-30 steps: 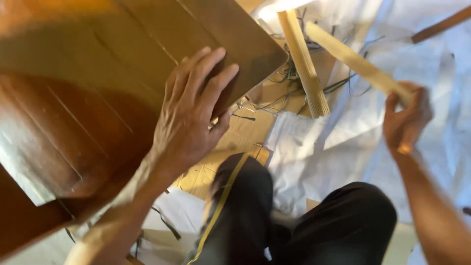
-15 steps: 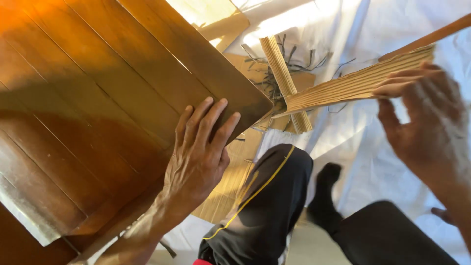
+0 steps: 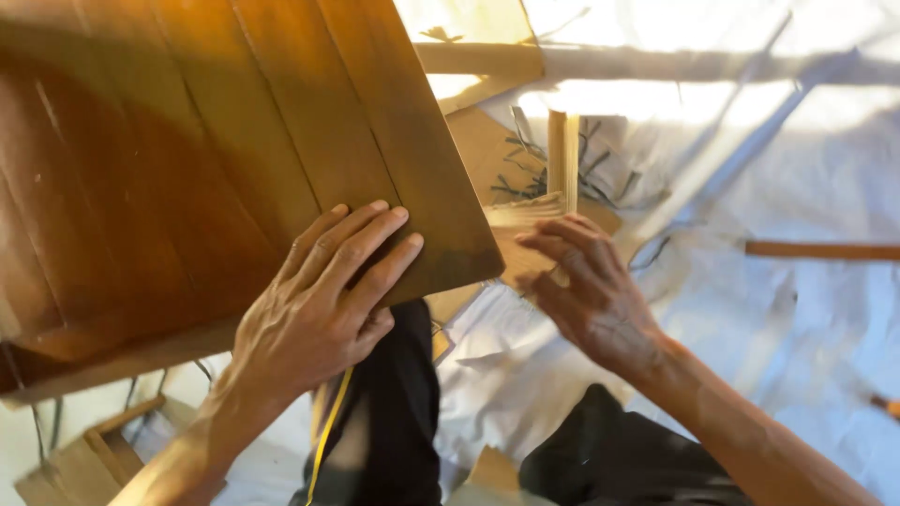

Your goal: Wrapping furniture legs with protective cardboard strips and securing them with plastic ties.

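Left hand [image 3: 314, 305] flat on brown wooden panel [image 3: 216, 159], right hand [image 3: 586, 286] touching pale slat [image 3: 525, 220]

Warm sunlight from upper right, glare on white sheet [image 3: 769, 309], long shadows, slight motion blur

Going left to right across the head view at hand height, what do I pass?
Dark wooden panel → left hand lying flat on the panel's lower right corner → right hand at a bundle of thin pale strips → white sheet → brown wooden stick lying on the sheet at the far right.
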